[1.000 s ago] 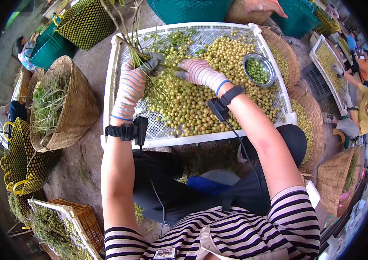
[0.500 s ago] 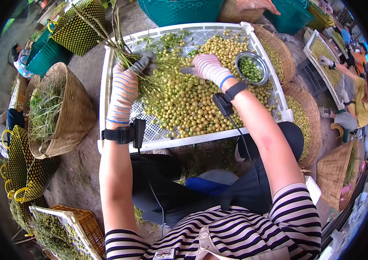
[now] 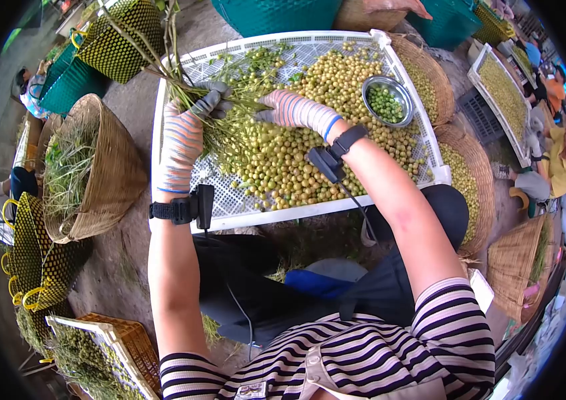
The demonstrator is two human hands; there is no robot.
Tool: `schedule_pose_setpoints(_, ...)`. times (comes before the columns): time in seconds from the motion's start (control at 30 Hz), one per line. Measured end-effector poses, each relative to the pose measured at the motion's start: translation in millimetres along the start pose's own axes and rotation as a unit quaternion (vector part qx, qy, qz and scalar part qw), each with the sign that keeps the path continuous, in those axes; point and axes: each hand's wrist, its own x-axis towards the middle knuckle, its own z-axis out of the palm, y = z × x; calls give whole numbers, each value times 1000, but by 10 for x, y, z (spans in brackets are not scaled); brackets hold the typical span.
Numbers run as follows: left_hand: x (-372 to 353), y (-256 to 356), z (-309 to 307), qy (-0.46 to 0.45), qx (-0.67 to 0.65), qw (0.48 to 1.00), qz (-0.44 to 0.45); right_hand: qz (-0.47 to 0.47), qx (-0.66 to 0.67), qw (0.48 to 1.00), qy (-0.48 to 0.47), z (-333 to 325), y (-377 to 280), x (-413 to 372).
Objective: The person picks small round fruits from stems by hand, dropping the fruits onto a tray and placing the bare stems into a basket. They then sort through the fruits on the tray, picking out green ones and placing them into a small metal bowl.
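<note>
Fingers (image 3: pixel 211 101) of the left hand (image 3: pixel 181 137) are clamped tight round a stem bunch (image 3: pixel 229 137), held over the white tray (image 3: pixel 269 215), probably so loose berries (image 3: pixel 296 167) drop in. Right hand (image 3: pixel 293 110) is at the fruity end, can't tell its grip. Farther right, a steel bowl (image 3: pixel 387 101) keeps the green ones apart.

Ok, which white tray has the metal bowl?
The middle tray, before the person: the bowl sits among its fruit, right side. Far-right tray and lower-left tray show none.

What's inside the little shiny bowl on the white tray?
Small green berries fill the metal bowl. They cover its bottom, so anything lying beneath them cannot be seen.
</note>
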Motion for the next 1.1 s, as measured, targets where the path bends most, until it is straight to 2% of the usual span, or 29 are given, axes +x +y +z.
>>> schedule_pose_setpoints(0.03,19,-72,-21,4,9,1000,5,47,-71,996,-8,-14,28,29)
schedule_pose_setpoints(0.2,50,-120,122,23,-14,999,33,122,-165,978,-24,-133,51,16)
schedule_pose_setpoints(0.27,60,-93,108,26,-12,999,29,-9,-127,987,103,13,344,11)
schedule_pose_setpoints(0.3,58,-85,103,31,-11,999,24,-70,-126,973,182,59,392,-36)
schedule_pose_setpoints(0.33,43,-87,99,37,-10,999,18,-71,-127,973,180,73,440,-33)
schedule_pose_setpoints(0.4,19,-83,187,29,-22,999,21,64,-163,982,74,-98,251,-155)
schedule_pose_setpoints(0.43,10,-74,233,20,-33,999,25,64,-163,982,74,-147,180,-175)
schedule_pose_setpoints(0.5,-13,-39,268,17,-28,999,27,158,-218,963,-14,-197,106,-156)
schedule_pose_setpoints(0.67,8,-110,250,24,-28,999,-9,79,-229,968,58,-152,316,-156)
schedule_pose_setpoints(0.77,0,-94,276,16,-35,999,6,177,-244,953,10,-294,190,-177)
schedule_pose_setpoints(0.8,-7,-83,288,12,-37,999,10,177,-244,954,11,-283,211,-178)
schedule_pose_setpoints(0.93,-9,-60,323,14,-50,999,13,151,-240,959,28,-276,353,-177)
schedule_pose_setpoints(1.0,-19,-47,316,10,-46,999,18,64,-204,971,105,-246,404,-187)
schedule_pose_setpoints(1.1,-36,-5,309,10,-43,999,24,144,-237,960,47,-330,263,-251)
